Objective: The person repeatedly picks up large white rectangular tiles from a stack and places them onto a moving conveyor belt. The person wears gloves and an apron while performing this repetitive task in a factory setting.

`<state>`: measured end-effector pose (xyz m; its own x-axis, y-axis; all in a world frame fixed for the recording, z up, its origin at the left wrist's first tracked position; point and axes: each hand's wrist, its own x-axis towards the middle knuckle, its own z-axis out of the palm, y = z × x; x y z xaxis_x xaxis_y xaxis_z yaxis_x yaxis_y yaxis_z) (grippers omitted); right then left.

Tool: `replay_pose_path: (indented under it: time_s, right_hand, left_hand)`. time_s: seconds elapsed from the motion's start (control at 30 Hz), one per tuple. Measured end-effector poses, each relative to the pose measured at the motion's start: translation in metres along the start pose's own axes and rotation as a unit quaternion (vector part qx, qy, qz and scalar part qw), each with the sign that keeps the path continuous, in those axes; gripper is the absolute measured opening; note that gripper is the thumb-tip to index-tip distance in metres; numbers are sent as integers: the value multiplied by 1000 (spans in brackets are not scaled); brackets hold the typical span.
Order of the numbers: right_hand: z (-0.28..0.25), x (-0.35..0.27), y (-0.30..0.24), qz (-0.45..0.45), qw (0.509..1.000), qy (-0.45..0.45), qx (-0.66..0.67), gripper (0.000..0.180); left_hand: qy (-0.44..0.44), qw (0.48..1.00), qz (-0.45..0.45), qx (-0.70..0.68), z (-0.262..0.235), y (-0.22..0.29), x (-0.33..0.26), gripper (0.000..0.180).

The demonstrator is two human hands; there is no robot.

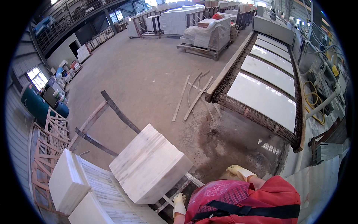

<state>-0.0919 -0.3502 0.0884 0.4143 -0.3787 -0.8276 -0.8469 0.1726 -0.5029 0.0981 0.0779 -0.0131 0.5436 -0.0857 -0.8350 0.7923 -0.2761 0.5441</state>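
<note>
My left hand (179,203), in a pale cream glove, hangs beside the metal rack bars (181,189). Its fingers look loosely apart, with nothing seen in them. My right hand (240,172), gloved alike, is held out over the wet floor to the right, fingers loosely stretched and holding nothing visible. A thick stack of white, grey-veined stone slabs (151,164) leans on the rack just left of my left hand. More white slabs (69,183) stand on edge in rows at the lower left. My red sleeves and apron with a black strap fill the bottom.
At the right, white polished slabs (264,100) lie on a roller conveyor (244,112) with a raised edge. Loose wooden strips (198,98) lie on the floor ahead. Wrapped slab pallets (209,35) stand farther back. Wooden frames (46,160) and a green tank (33,100) line the left wall.
</note>
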Motion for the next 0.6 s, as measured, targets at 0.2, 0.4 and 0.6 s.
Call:
replay_pose_path:
  time_s: [0.2,0.4,0.6]
  right_hand:
    - [2,0,-2,12,1000,-2,0,35]
    - [6,2,-10,8,1000,-13,-13,35]
    - [10,6,-14,-1,1000,-17,-25,35]
  left_hand:
    - [13,1000,-28,0,-19,-19,1,31]
    - [6,999,-31,-18,-21,-27,-1,37]
    - [21,997,-40,-67,-10,-32,-1,22]
